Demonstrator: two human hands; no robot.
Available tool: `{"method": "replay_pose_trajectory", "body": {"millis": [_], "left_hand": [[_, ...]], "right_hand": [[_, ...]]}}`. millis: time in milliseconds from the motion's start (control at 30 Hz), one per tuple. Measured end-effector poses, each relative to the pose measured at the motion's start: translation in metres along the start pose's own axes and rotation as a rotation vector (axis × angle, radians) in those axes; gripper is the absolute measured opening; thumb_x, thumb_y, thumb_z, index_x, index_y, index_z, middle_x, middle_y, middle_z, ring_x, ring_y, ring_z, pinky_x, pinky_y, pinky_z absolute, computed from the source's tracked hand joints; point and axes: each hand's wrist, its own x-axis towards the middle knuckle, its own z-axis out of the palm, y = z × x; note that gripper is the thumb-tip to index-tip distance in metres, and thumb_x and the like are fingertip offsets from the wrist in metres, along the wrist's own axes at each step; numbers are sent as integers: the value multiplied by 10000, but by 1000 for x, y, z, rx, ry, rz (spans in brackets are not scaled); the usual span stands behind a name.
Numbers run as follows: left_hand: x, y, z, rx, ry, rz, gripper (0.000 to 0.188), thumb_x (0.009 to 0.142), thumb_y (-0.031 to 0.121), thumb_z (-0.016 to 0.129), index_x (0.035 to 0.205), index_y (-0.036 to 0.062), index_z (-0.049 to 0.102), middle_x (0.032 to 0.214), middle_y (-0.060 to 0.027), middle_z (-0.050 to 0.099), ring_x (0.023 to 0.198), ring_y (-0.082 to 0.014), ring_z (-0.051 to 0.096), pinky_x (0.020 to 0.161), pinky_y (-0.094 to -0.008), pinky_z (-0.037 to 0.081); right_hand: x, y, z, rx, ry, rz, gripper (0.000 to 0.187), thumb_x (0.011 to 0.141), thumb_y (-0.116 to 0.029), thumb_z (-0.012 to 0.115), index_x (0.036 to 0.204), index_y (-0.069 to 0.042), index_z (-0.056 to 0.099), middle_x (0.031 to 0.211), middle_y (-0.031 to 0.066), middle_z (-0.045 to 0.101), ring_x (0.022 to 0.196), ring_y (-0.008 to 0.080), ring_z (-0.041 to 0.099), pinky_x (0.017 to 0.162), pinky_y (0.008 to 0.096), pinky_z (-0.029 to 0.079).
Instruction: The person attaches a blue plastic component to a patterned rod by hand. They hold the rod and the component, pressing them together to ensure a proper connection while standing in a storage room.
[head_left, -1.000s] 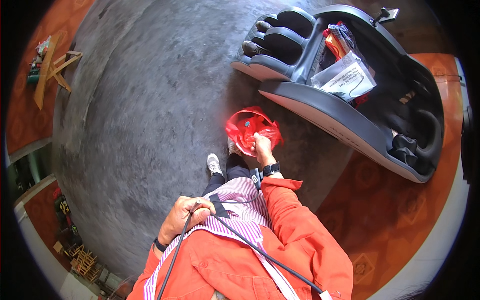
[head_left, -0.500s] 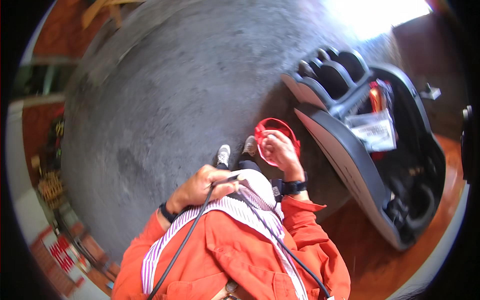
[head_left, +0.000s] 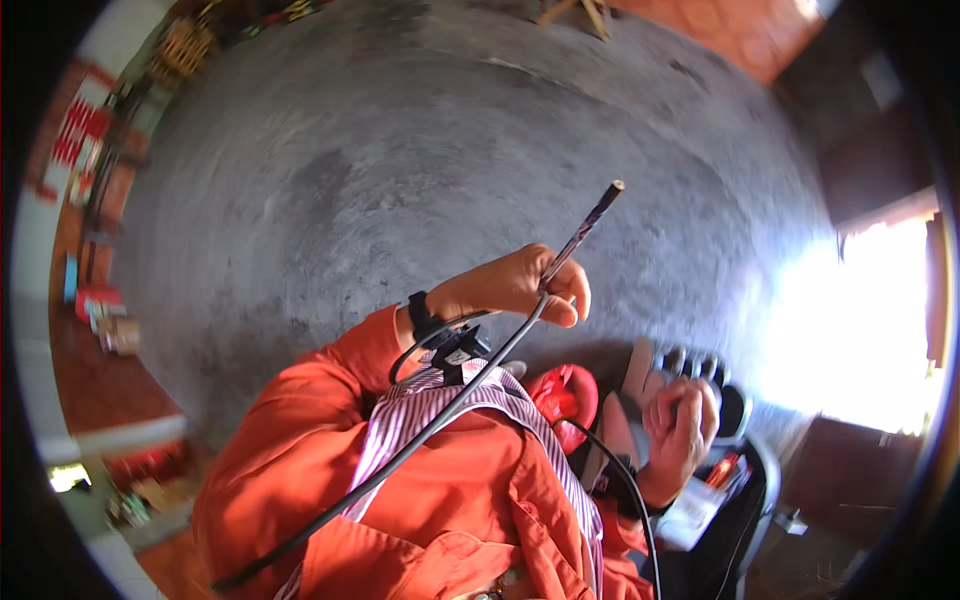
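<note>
My left hand [head_left: 520, 285] is raised over the floor, its fingers closed around a dark pencil-like stick [head_left: 592, 222]. The stick points up and to the right and has a pale end. A grey cable [head_left: 455, 405] runs from beside this hand down to the lower left across my orange jacket. My right hand [head_left: 682, 432] is lifted at the right with its fingers curled in. Whatever it may hold is hidden. Between the hands, lower down, a glossy red thing with a rounded rim [head_left: 577, 395] shows in front of my striped cloth.
A padded massage chair [head_left: 735, 410] stands at the lower right, with packets [head_left: 690, 515] lying on it. Grey concrete floor [head_left: 400, 170] spreads ahead. Wooden legs [head_left: 590, 18] stand at the far edge. Boxes [head_left: 118, 333] sit along the left wall; bright light enters at the right.
The view has swung to the right. My left hand has risen away from my body with the stick. My right hand has moved away from the red thing, its fingers still curled.
</note>
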Motion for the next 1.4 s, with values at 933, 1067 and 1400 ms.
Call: {"method": "replay_pose_trajectory", "body": {"millis": [933,1067,1400], "left_hand": [[-95,-1,-34,95,227,130,288,724,253,814,807,54,623,627,49,527,590,-48,476,558,-228,372],[-129,3,-41,168,168,185,361,725,321,802,905,52,642,708,18,561,631,-71,512,573,-229,389],[-192,64,-161,-10,767,820,324,970,287,523,779,34,591,494,36,406,366,-35,291,367,-215,225]], "right_hand": [[5,-9,197,-559,-1392,-749,364,690,11,668,1042,17,577,721,100,597,585,230,621,467,323,487],[4,-17,192,-629,-1154,-940,296,642,-14,685,925,17,601,623,63,558,457,199,556,396,330,438],[1,-16,205,-512,-1397,-945,296,702,-73,653,981,10,601,684,76,585,549,197,594,432,296,440]]}}
